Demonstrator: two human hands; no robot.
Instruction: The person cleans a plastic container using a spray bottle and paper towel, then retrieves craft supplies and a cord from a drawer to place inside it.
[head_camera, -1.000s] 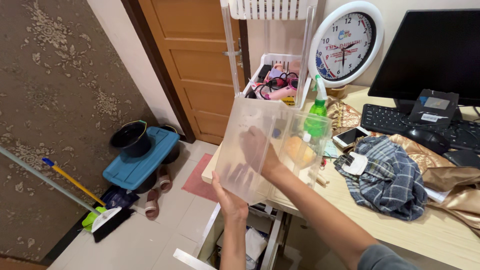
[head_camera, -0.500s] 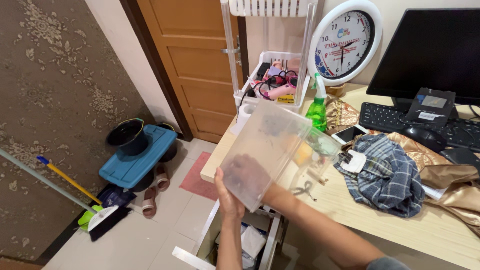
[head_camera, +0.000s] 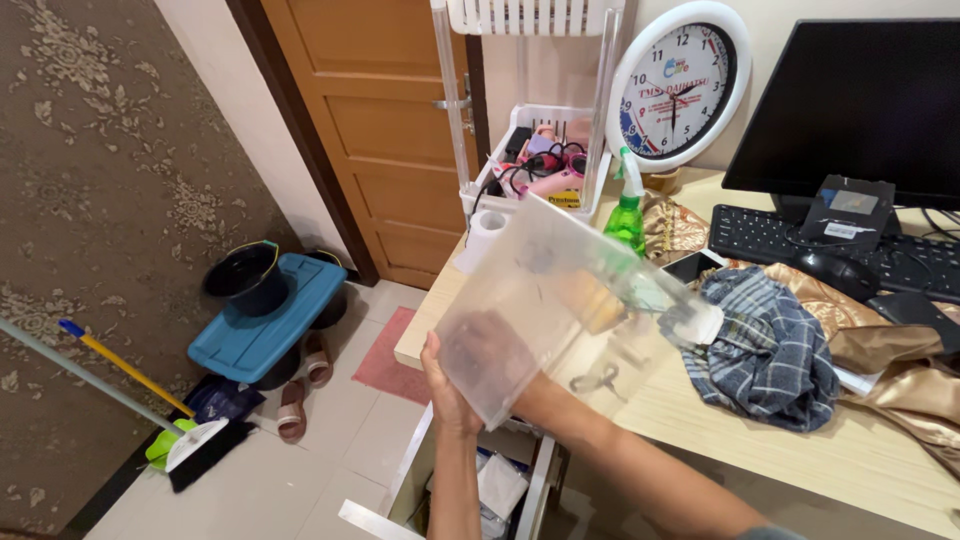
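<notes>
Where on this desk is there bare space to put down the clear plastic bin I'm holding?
The widest bare strip of the desk runs along its front edge, below the plaid cloth. A smaller patch lies at the left corner beside the paper roll. Behind, the rack, spray bottle and keyboard crowd it.

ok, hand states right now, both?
Left hand: closed on the clear plastic bin's near edge.
Right hand: inside the bin, seen blurred through its wall; grip cannot be told.

A black, dark monitor screen (head_camera: 855, 95) stood at the desk's back right; a small black box with a pale label (head_camera: 838, 212) leaned below it.
</notes>
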